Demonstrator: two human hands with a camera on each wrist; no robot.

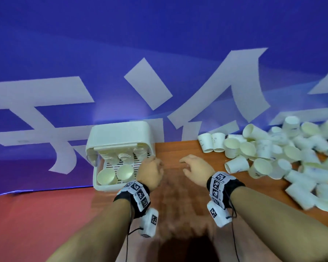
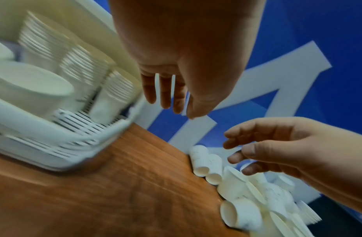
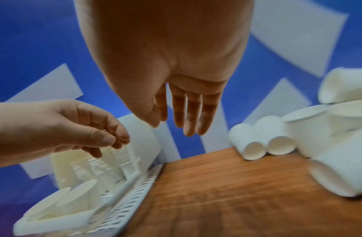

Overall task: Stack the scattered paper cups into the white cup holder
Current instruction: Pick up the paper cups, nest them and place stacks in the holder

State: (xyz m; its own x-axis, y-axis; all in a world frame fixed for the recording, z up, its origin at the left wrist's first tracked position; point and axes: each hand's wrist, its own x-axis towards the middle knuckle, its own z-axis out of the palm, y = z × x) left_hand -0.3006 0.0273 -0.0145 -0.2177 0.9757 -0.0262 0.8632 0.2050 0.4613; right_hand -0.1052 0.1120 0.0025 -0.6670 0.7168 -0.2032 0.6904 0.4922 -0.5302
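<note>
The white cup holder (image 1: pixel 119 133) stands at the table's left edge, its lid raised. Three stacks of paper cups (image 1: pixel 121 156) fill its back row and two single cups (image 1: pixel 106 176) stand in front. My left hand (image 1: pixel 153 163) hovers at the holder's right rim (image 2: pixel 107 134), fingers (image 2: pixel 166 96) relaxed and empty. My right hand (image 1: pixel 187 163) floats over the bare wood between holder and pile, fingers (image 3: pixel 190 118) hanging straight, holding nothing. The scattered paper cups (image 1: pixel 263 152) lie in a heap to the right, most on their sides (image 3: pixel 255 149).
The wooden table (image 1: pixel 178 195) ends just left of the holder, with a red surface (image 1: pixel 45 214) beyond. A blue banner with white characters (image 1: pixel 159 53) hangs right behind the table. Both wrist views are motion-blurred.
</note>
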